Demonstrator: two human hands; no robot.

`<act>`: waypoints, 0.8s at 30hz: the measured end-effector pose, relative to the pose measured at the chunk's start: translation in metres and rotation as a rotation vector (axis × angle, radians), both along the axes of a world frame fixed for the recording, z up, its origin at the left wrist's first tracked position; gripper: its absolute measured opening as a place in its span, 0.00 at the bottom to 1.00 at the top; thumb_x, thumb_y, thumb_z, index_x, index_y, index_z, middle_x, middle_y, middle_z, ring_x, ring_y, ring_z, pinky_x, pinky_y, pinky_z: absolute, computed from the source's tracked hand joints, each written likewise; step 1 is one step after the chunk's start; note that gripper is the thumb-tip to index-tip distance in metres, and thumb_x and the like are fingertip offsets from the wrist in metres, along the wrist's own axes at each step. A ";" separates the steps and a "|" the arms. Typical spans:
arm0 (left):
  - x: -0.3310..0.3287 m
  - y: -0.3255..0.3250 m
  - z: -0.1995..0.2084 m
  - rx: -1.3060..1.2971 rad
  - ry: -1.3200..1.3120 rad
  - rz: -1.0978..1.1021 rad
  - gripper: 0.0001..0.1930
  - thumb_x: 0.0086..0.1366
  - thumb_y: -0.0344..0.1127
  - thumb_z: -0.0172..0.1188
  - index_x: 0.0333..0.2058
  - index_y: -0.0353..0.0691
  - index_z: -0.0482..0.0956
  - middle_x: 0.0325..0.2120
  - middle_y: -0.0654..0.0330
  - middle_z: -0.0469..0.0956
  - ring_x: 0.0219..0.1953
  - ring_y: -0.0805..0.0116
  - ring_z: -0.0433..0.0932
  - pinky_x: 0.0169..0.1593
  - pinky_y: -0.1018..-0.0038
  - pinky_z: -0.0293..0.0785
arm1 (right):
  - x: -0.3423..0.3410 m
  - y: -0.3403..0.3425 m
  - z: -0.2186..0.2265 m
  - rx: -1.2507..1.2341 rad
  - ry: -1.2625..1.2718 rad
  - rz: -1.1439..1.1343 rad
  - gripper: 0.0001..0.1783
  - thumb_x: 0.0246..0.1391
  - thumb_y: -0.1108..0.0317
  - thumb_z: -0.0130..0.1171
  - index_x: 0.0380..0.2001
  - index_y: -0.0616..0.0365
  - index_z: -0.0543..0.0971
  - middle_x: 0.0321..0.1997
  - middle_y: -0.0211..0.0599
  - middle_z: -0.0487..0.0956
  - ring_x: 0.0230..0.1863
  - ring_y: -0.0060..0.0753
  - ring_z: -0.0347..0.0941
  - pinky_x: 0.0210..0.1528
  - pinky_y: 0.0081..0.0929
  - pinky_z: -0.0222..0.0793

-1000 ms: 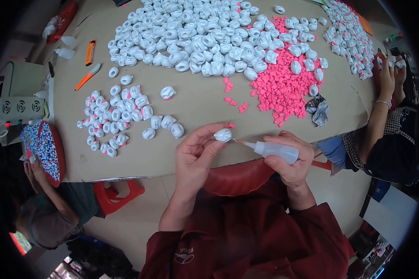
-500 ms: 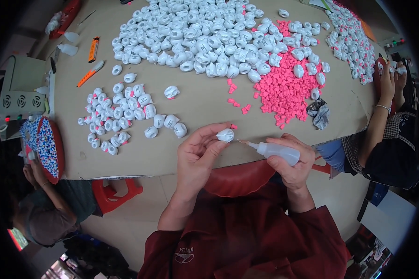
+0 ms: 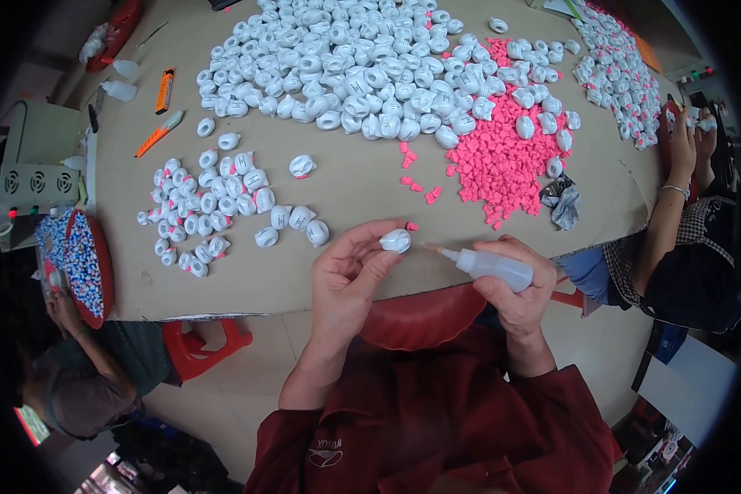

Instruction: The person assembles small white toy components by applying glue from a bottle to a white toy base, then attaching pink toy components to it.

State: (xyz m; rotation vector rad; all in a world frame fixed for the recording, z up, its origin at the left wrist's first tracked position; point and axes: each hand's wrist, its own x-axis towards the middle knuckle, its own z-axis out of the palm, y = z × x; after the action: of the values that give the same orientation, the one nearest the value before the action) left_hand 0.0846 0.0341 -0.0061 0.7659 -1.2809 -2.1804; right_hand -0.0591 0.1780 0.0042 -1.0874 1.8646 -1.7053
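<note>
Between the thumb and fingers of my left hand is a small white rounded plastic piece. A tiny pink piece shows at the tip of that hand's index finger. My right hand is closed round a translucent squeeze bottle, tilted so its thin nozzle points left at the white piece, with a small gap between them. Left of my hands lies a group of white pieces, many with pink parts on them. Ahead is a big heap of white pieces, bordered by a pile of pink pieces.
An orange cutter knife and an orange box lie at the left. Crumpled grey paper sits right of the pink pile. A red basin is below the table edge. Co-workers sit at both sides, one beside a tray of coloured pieces.
The bottle has shifted slightly right and the white piece slightly left, so the gap at the nozzle is a little wider. Both hands keep their hold.
</note>
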 end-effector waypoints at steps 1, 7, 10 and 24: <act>0.001 0.000 0.000 0.002 0.001 -0.004 0.14 0.59 0.19 0.53 0.46 0.30 0.71 0.42 0.55 0.75 0.42 0.73 0.75 0.47 0.78 0.71 | 0.000 0.001 0.000 0.002 0.001 -0.004 0.19 0.35 0.74 0.68 0.35 0.66 0.78 0.24 0.36 0.76 0.22 0.24 0.69 0.25 0.18 0.62; 0.022 0.006 0.003 0.002 -0.034 0.022 0.15 0.58 0.19 0.55 0.46 0.31 0.71 0.42 0.55 0.76 0.40 0.74 0.75 0.44 0.79 0.73 | 0.003 -0.011 -0.002 0.007 -0.187 -0.145 0.18 0.37 0.77 0.64 0.37 0.64 0.77 0.33 0.38 0.78 0.33 0.26 0.71 0.37 0.20 0.66; 0.029 0.009 0.004 0.018 -0.046 0.039 0.15 0.58 0.19 0.56 0.45 0.31 0.71 0.42 0.55 0.76 0.40 0.74 0.75 0.42 0.80 0.73 | -0.001 -0.018 -0.008 0.072 0.273 -0.069 0.20 0.36 0.80 0.63 0.38 0.62 0.76 0.38 0.38 0.77 0.39 0.32 0.71 0.41 0.24 0.66; 0.021 0.017 0.008 0.007 -0.073 -0.011 0.14 0.57 0.19 0.56 0.44 0.30 0.72 0.43 0.52 0.75 0.38 0.75 0.75 0.42 0.80 0.73 | -0.024 0.008 0.007 0.381 0.417 -0.341 0.06 0.39 0.78 0.63 0.26 0.60 0.79 0.26 0.34 0.77 0.32 0.31 0.69 0.35 0.24 0.64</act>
State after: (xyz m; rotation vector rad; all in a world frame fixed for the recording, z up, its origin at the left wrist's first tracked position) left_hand 0.1056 0.0506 0.0019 0.8503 -1.3172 -2.1850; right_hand -0.0835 0.1855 0.0113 -1.0678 2.6315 -1.2549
